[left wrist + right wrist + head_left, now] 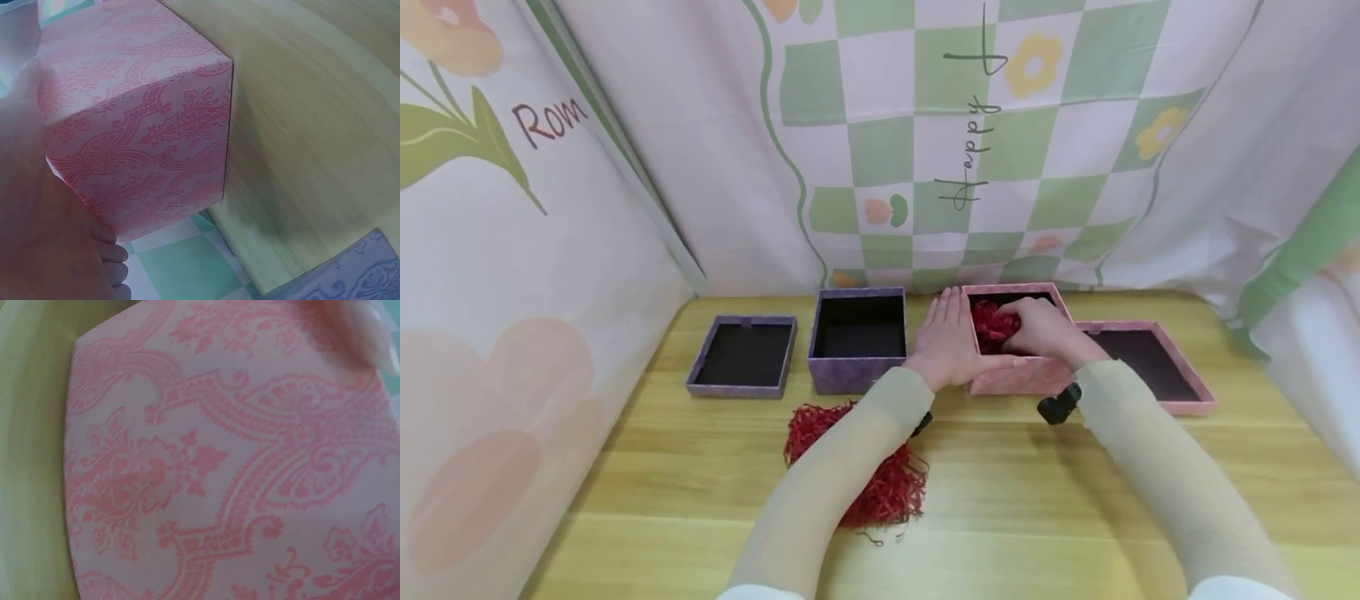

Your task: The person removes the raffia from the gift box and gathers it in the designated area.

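Note:
On the table stands a pink patterned box [1018, 377], its dark inside facing up. My left hand [946, 337] rests along its left side with straight fingers, the thumb reaching across its front near the rim. In the left wrist view, that hand lies against the pink box [144, 131]. Inside the box, my right hand [1041, 329] holds a clump of red shredded paper [992, 323] between curled fingers and thumb. The box front [212, 456] fills the right wrist view and hides most of the fingers. A larger heap of red shredded paper [883, 492] lies beneath my left forearm.
Left of my left hand is a purple box [857, 375] with a black interior. Its shallow purple lid [737, 390] lies farther left. A pink lid [1183, 408] lies right of the pink box. Behind everything hangs a checked curtain [880, 150].

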`<state>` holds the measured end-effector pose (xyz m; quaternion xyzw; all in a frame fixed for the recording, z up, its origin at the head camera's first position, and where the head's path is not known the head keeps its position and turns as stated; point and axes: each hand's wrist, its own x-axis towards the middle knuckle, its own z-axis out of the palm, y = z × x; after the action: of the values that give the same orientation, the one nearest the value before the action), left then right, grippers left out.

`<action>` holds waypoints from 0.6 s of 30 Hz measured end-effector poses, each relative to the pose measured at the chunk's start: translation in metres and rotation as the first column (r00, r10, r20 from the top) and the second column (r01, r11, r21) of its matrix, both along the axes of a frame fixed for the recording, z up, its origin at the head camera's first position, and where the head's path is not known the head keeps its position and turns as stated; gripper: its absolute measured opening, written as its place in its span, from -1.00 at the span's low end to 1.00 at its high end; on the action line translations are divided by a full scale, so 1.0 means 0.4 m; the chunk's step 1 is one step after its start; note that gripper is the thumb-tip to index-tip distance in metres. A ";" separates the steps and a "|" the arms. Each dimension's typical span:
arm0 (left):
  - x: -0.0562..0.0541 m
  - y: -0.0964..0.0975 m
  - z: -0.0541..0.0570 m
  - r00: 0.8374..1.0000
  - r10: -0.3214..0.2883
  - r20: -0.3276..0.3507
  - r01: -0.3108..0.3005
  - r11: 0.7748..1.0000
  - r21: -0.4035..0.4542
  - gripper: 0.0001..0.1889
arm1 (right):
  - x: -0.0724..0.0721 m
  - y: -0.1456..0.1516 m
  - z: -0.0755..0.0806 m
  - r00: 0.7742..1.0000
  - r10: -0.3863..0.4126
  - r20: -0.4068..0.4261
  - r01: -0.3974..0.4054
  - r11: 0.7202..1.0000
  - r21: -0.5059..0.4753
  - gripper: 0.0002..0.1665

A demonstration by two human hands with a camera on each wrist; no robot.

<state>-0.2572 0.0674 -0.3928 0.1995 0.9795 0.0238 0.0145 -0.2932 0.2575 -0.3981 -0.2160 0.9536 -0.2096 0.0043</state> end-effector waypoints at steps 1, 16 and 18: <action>0.000 0.000 0.000 1.000 -0.001 -0.001 0.001 1.000 0.000 0.38 | 0.000 0.001 0.000 1.000 -0.006 -0.021 0.006 1.000 -0.008 -0.56; -0.003 0.004 0.001 1.000 -0.004 0.007 0.004 1.000 0.000 0.37 | 0.007 0.008 0.012 0.993 -0.041 -0.109 0.020 0.983 -0.180 -0.51; -0.005 0.006 -0.001 1.000 -0.007 0.007 0.007 1.000 -0.012 0.37 | 0.010 0.011 0.013 0.993 -0.048 -0.110 0.024 0.978 -0.207 -0.50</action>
<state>-0.2592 0.0696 -0.3933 0.2026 0.9789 0.0185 0.0191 -0.2891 0.2620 -0.3930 -0.2096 0.9294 -0.2941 -0.0763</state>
